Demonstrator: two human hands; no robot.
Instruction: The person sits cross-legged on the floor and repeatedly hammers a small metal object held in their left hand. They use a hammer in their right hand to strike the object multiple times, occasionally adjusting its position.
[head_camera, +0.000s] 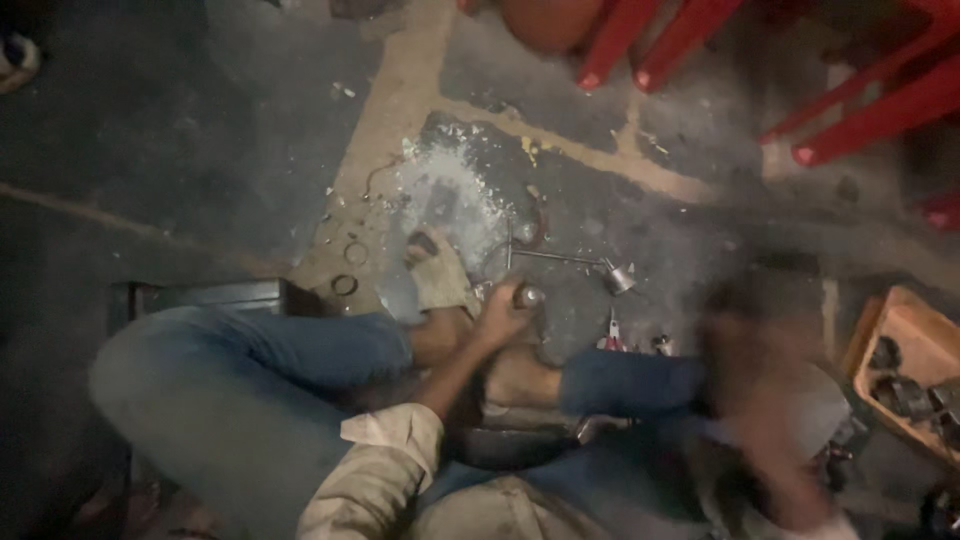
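We sit on the dark floor (200, 130) in blue jeans, knees wide. Our left hand (503, 312) is closed tight around a small metal tool (527, 296), low between our feet. Just past it lies a thin metal rod (555, 257) with a little metal cup (618, 277) at its end. White dust (455, 190) is spread on the floor ahead. Our right hand (750, 350) is only a blur, so we cannot tell if it is open or closed. A wooden box (905, 330) of dark parts sits at the right. Red chair legs (690, 35) stand beyond.
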